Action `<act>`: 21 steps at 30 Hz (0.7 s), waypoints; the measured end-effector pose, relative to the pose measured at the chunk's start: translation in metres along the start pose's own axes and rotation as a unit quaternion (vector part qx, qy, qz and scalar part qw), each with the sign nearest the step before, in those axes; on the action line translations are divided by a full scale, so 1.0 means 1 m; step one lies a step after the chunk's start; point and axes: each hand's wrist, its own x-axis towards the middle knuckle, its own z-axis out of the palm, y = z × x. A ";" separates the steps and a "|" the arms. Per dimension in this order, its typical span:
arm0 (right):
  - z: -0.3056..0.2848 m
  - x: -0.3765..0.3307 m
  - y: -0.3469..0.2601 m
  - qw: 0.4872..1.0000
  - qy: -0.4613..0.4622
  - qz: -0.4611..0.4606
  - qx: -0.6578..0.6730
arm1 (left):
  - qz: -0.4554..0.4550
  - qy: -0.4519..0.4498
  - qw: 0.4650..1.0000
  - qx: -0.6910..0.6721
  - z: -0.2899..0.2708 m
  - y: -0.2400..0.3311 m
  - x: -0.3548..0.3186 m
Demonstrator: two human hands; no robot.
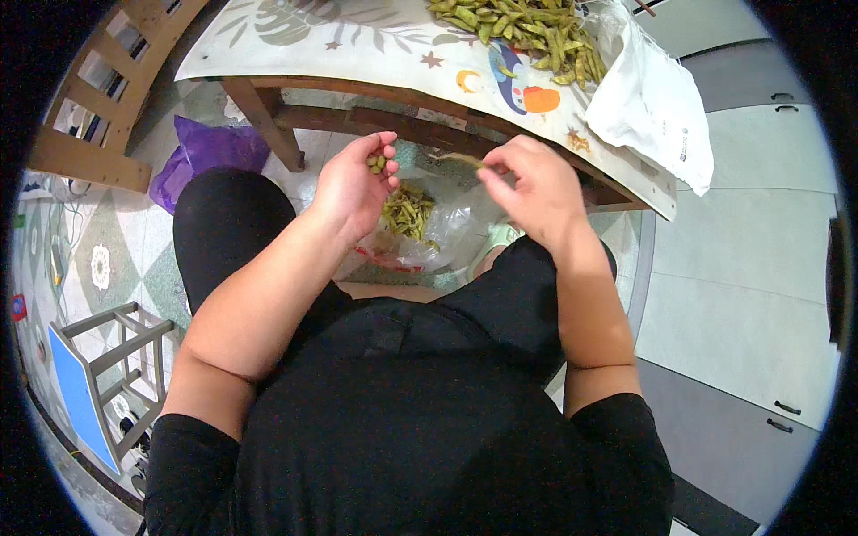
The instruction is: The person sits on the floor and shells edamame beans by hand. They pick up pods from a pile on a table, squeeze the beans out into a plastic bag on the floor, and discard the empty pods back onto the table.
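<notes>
My left hand (357, 183) is cupped, its fingers curled round a few shelled green beans (376, 164) in the palm. To its right, my right hand (534, 186) pinches a thin bean pod (462, 159) between thumb and fingertips; the pod is slightly blurred and points left. Both hands hover above a clear plastic bag (454, 219) on the floor between my knees. Inside this bag lies a heap of green-yellow pods (408, 213). A larger pile of bean pods (527, 31) rests on the table ahead.
The table (375, 67) has a printed cover and a wooden frame close to my hands. A white bag (648, 98) hangs over its right edge. A purple bag (201, 152) lies by my left knee. A blue-topped stool (85, 393) lies tipped at left; cabinets (742, 241) line the right.
</notes>
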 end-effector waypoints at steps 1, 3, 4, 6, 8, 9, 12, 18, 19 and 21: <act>0.002 0.000 0.000 1.000 0.000 0.011 0.019 | -0.003 0.001 1.000 -0.004 -0.001 0.000 0.000; -0.005 0.003 -0.001 0.997 0.017 0.047 0.050 | -0.006 0.007 1.000 -0.010 0.000 -0.001 0.000; -0.013 0.007 -0.001 0.995 0.034 0.073 0.063 | -0.006 0.012 1.000 -0.013 0.001 -0.002 -0.001; -0.021 0.018 0.016 0.980 0.157 0.101 0.063 | -0.006 0.011 1.000 -0.014 0.003 -0.004 -0.001; -0.034 0.035 0.036 0.968 0.202 0.146 0.019 | -0.008 -0.001 1.000 -0.011 0.003 -0.005 0.002; -0.035 0.047 0.045 0.964 0.205 0.166 -0.019 | -0.009 -0.010 1.000 -0.001 0.001 -0.005 0.003; -0.036 0.070 0.067 0.948 0.190 0.227 -0.113 | -0.024 -0.039 0.999 0.025 0.001 -0.006 0.004; -0.031 0.082 0.071 0.939 0.161 0.275 -0.129 | -0.013 -0.071 0.995 0.069 0.005 -0.004 -0.005; -0.030 0.079 0.070 0.939 0.197 0.252 -0.124 | -0.002 -0.076 0.994 0.074 0.007 -0.004 -0.007; -0.028 0.070 0.058 0.946 0.248 0.207 -0.014 | 0.025 -0.089 0.991 0.101 0.008 -0.002 -0.008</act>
